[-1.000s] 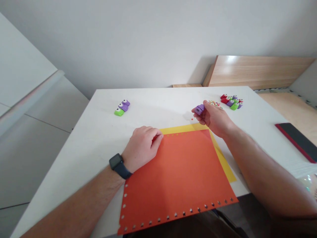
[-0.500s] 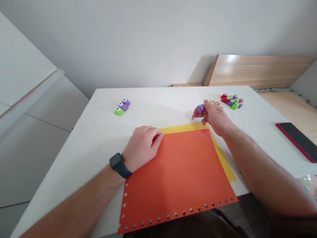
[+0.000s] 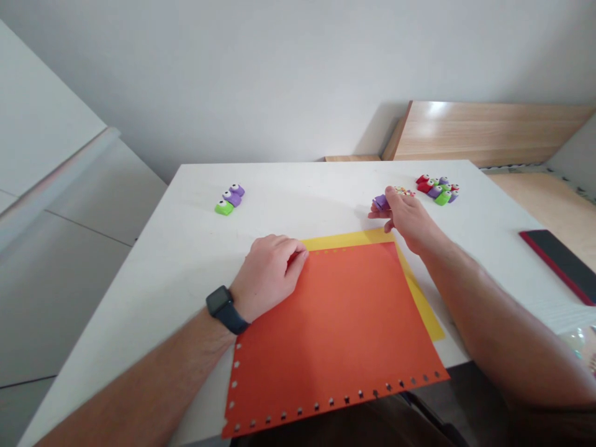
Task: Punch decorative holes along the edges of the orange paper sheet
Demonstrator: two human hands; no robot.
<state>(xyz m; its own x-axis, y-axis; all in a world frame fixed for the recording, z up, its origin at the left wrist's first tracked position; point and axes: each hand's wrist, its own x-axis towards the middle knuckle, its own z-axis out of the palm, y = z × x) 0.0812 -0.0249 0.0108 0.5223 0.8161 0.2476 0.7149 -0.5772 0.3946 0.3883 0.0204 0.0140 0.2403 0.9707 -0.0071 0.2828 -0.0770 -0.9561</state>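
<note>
My right hand point(image 3: 408, 217) is closed on a small purple craft punch point(image 3: 380, 202), held low over the white table beyond the sheets' far edge. A little heap of coloured paper bits point(image 3: 404, 192) lies just behind that hand, partly hidden by it. My left hand point(image 3: 272, 270), with a dark watch on the wrist, rests on the far left corner of an orange paper sheet point(image 3: 344, 316), its thumb and curled fingers pinching the edge. Small shapes are punched along the sheet's left, near and far edges. A yellow sheet point(image 3: 421, 298) shows from underneath.
Three punches, one green point(image 3: 224, 208) and two purple point(image 3: 233, 198), stand at the far left. Several red, green and purple punches point(image 3: 437, 190) cluster at the far right. A dark, red-edged flat object point(image 3: 559, 264) lies by the table's right edge.
My right hand has shifted slightly to the right with the purple punch. A pinkish bit below its fingers is no longer visible. My left hand and the sheets stay put.
</note>
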